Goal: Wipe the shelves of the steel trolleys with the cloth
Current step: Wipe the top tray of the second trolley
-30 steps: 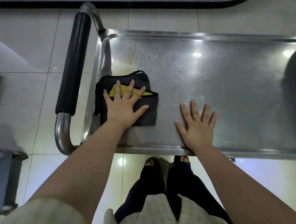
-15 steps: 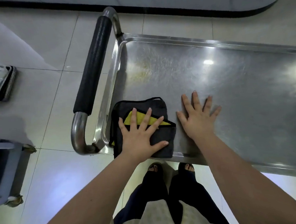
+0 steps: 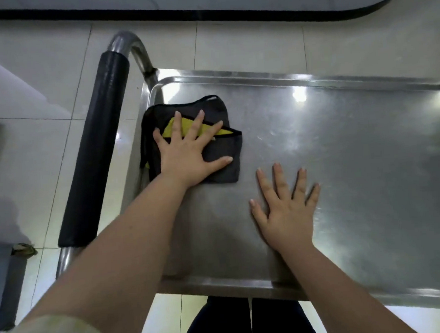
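- In the head view, we press our left hand flat, fingers spread and grasping nothing, on the folded dark grey cloth, which shows a yellow inner layer.
- The cloth lies on the trolley's steel shelf, toward its far-left corner, just beside the left rim.
- Our right hand rests released, palm down, on bare steel right of the cloth and nearer, apart from it.
- A black padded handle runs along the shelf's left end.

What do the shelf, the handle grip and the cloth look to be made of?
Shelf: brushed steel, by its sheen and light glare. Grip: matte black, probably foam or rubber. Cloth: soft fabric, dark grey with yellow inside, likely microfibre.
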`<state>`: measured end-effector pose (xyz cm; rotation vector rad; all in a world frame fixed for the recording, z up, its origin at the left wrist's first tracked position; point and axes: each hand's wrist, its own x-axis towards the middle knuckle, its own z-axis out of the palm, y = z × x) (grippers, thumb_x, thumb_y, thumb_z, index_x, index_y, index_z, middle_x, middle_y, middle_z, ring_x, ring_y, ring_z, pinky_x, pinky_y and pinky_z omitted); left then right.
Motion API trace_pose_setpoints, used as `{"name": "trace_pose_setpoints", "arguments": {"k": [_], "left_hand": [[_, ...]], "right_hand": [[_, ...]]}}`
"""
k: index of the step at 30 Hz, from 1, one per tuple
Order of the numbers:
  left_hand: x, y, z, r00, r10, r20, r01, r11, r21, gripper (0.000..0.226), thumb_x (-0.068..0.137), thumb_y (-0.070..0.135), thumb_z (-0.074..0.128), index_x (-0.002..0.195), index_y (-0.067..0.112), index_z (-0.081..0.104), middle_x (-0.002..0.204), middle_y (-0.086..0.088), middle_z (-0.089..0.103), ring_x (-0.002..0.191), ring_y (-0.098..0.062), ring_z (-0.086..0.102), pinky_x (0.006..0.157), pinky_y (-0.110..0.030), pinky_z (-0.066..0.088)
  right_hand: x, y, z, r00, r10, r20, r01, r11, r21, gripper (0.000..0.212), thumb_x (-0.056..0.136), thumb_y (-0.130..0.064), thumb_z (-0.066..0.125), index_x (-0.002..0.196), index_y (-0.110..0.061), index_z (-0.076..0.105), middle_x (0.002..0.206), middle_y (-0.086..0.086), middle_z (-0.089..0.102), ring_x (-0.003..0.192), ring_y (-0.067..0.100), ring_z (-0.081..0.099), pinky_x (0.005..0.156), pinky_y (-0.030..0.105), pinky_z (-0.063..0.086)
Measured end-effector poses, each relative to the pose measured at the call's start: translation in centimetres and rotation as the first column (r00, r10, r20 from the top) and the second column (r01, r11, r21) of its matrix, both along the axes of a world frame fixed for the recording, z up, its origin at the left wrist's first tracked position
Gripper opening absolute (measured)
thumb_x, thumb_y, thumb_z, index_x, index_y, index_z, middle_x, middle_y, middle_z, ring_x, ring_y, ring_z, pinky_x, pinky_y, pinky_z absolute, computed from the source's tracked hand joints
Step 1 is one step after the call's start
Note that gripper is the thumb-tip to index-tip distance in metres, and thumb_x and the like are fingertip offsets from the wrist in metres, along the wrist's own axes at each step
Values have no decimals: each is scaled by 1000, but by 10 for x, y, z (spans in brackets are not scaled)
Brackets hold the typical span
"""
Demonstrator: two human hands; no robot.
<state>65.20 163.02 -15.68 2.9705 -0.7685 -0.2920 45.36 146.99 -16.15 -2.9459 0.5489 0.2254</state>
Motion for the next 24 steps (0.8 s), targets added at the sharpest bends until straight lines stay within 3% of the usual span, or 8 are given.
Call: {"name": "trace_pose_setpoints", "arguments": {"k": [6, 10, 16, 20, 24], "left_hand": [[45, -28, 5, 998, -55, -21, 56, 998, 25, 85, 68, 96, 5, 145, 62, -2, 164, 15, -3, 149, -34, -10, 106, -75, 2], [-6, -7, 6, 997, -82, 2, 82, 996, 19, 81, 75, 91, 5, 149, 56, -2, 165, 10, -3, 149, -38, -8, 107, -75, 1], [-127, 47, 5, 995, -93, 45, 93, 996, -13, 80, 81, 87, 24, 152, 50, 17, 165, 4, 9, 149, -42, 3, 105, -76, 6], [-144, 56, 11, 998, -51, 27, 51, 999, 15, 79, 80, 88, 25, 151, 51, 21, 165, 5, 12, 150, -40, 3, 106, -75, 4], [-140, 51, 13, 999, -35, -1, 35, 999, 42, 79, 80, 88, 25, 150, 51, 23, 164, 6, 13, 150, -40, 3, 107, -75, 3]], "right_hand": [[11, -9, -1, 1000, -13, -17, 13, 1000, -4, 67, 93, -67, 23, 155, -42, 13, 165, -4, 7, 148, 43, -4, 113, 68, -1], [10, -9, -1, 999, -1, -43, 1, 1000, 4, 69, 92, -67, 24, 155, -41, 13, 165, -2, 6, 148, 43, -6, 112, 70, -1], [11, -12, 5, 997, 9, -77, -9, 1000, 4, 68, 93, -66, 19, 155, -42, 3, 165, -4, -2, 148, 43, -11, 112, 69, -3], [12, -15, 5, 989, 11, -150, -7, 1000, 27, 66, 90, -72, 5, 147, -51, -20, 160, -11, -23, 144, 37, -28, 109, 66, -18], [38, -63, 8, 984, -53, -172, 55, 998, 9, 65, 87, -74, 1, 147, -54, -16, 160, -17, -18, 147, 34, -19, 109, 69, -14]]}}
